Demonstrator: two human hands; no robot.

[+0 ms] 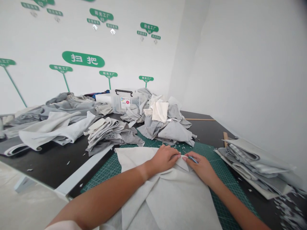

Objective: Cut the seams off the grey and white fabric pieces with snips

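A large light-grey cloth (177, 198) lies creased over a green cutting mat (105, 175) and runs toward me. My left hand (165, 158) is closed, pinching the cloth's far edge between thumb and fingers. Just to its right, my right hand (198, 164) is closed with a small blue tool (193, 159) in its fingers. Most of that tool is covered, so its exact kind is unclear. The right thumb and fingertips also touch the raised cloth edge, close to the left fingertips.
Beyond the mat sit a heap of grey and white cloth pieces (165, 121) and a clear plastic box (120, 102). A folded cloth stack (107, 131) stands left, another cloth stack (254, 166) right. Cloth scraps (291, 210) lie at the lower right. A white wall borders the table.
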